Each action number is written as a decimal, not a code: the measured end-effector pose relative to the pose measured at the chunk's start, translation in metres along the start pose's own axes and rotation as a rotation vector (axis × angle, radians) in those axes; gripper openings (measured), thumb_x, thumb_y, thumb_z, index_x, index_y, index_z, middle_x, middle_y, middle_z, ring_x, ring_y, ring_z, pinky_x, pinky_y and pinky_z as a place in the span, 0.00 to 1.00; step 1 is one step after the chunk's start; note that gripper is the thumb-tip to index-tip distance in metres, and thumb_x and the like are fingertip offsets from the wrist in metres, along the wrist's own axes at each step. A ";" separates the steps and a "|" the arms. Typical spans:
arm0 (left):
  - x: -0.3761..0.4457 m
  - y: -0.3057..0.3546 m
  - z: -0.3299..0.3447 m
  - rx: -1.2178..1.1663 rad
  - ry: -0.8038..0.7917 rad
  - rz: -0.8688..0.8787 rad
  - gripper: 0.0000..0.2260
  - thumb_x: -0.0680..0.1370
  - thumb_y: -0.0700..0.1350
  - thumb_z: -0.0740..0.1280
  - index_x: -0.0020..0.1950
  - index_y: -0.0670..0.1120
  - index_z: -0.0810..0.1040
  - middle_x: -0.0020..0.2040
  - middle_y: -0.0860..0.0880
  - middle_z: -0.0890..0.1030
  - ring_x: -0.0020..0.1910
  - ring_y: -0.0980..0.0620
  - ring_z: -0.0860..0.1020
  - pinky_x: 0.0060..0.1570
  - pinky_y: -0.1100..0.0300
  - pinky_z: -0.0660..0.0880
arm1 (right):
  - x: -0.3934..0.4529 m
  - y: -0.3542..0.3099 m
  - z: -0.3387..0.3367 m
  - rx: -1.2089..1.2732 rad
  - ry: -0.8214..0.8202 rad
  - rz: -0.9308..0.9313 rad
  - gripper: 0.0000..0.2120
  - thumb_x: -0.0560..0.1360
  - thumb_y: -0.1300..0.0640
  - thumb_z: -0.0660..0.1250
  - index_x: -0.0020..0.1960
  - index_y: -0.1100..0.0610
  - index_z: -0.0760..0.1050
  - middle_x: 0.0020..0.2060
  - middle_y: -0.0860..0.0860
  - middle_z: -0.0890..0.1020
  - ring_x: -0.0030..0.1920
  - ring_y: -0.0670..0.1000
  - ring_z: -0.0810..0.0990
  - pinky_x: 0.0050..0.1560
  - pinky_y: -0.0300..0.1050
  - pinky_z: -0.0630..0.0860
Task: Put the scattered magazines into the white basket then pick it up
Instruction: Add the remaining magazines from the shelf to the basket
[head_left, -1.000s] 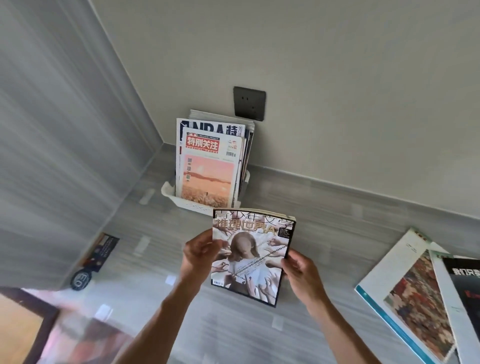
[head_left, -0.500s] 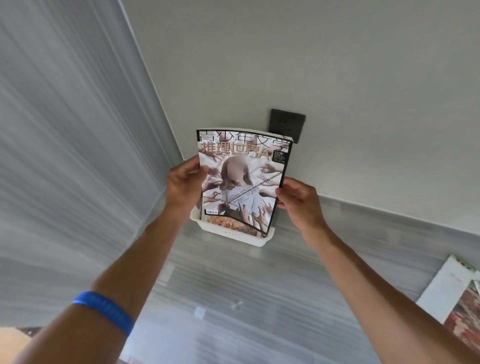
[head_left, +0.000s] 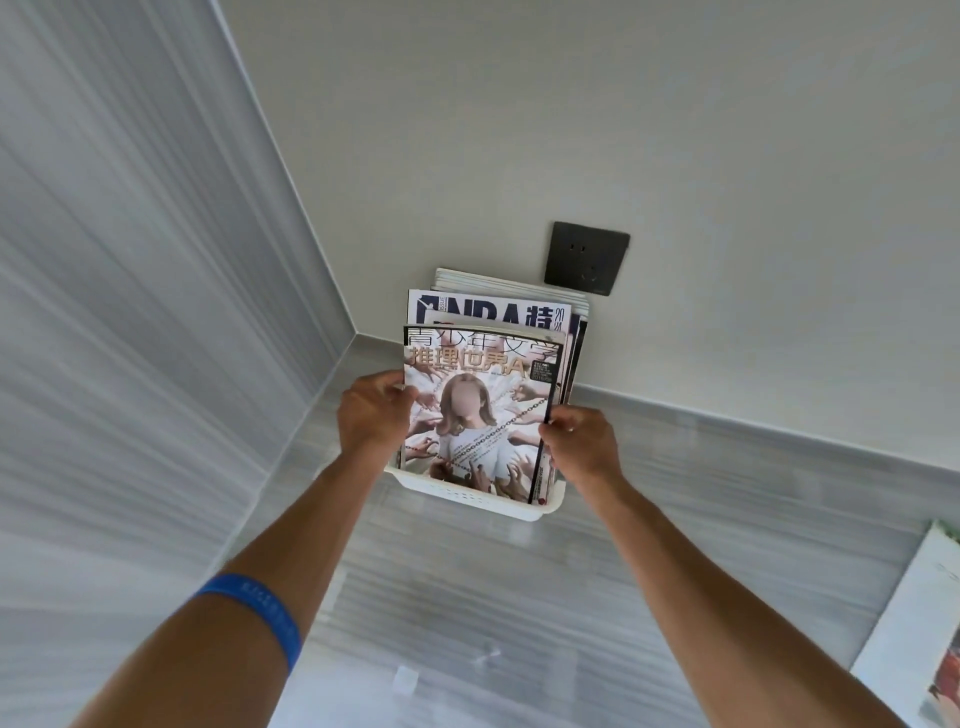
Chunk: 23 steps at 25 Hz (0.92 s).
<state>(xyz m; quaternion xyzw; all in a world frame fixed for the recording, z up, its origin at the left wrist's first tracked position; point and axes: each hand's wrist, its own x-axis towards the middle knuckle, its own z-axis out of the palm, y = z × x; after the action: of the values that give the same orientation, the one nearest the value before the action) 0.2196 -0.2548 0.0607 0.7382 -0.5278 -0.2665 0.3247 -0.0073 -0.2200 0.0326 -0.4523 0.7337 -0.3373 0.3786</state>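
Observation:
A magazine (head_left: 480, 410) with a figure in white on its cover stands upright, its lower edge down inside the white basket (head_left: 470, 496) on the grey floor in the corner. My left hand (head_left: 371, 415) grips its left edge and my right hand (head_left: 579, 441) pinches its right edge. Behind it in the basket stand several other magazines (head_left: 493, 312), the nearest showing big dark letters on a white cover.
A dark wall socket (head_left: 586, 258) sits on the wall just above and right of the basket. Another magazine (head_left: 914, 639) lies flat on the floor at the right edge. Grey wall panels rise on the left. A blue band (head_left: 254, 618) circles my left forearm.
Both hands carried the magazine from over the floor forward to the basket and lowered it in front of the standing stack. The view tilted up toward the corner.

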 end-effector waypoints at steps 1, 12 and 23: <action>0.001 -0.001 0.003 0.018 0.005 0.017 0.06 0.77 0.45 0.68 0.47 0.50 0.85 0.43 0.48 0.87 0.40 0.49 0.83 0.44 0.57 0.77 | 0.001 0.003 0.003 0.003 0.003 0.006 0.08 0.71 0.62 0.68 0.42 0.52 0.85 0.22 0.42 0.80 0.29 0.52 0.80 0.40 0.55 0.83; 0.058 0.003 0.037 -0.437 -0.256 -0.153 0.18 0.64 0.31 0.71 0.48 0.48 0.76 0.40 0.47 0.83 0.36 0.48 0.80 0.33 0.60 0.77 | 0.051 -0.003 -0.003 0.439 -0.188 0.040 0.29 0.62 0.72 0.77 0.58 0.53 0.73 0.43 0.48 0.87 0.43 0.46 0.86 0.38 0.38 0.80; 0.065 -0.005 0.032 -0.778 -0.251 -0.049 0.30 0.59 0.31 0.67 0.57 0.54 0.77 0.50 0.47 0.83 0.45 0.45 0.80 0.27 0.54 0.76 | 0.043 0.005 0.017 0.657 -0.204 -0.267 0.32 0.66 0.70 0.73 0.67 0.56 0.66 0.55 0.52 0.83 0.55 0.51 0.83 0.49 0.43 0.81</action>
<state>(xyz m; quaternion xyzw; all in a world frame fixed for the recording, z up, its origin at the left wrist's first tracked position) 0.2186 -0.3221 0.0333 0.5344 -0.4055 -0.5419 0.5062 -0.0072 -0.2607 0.0095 -0.4297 0.4791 -0.5544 0.5276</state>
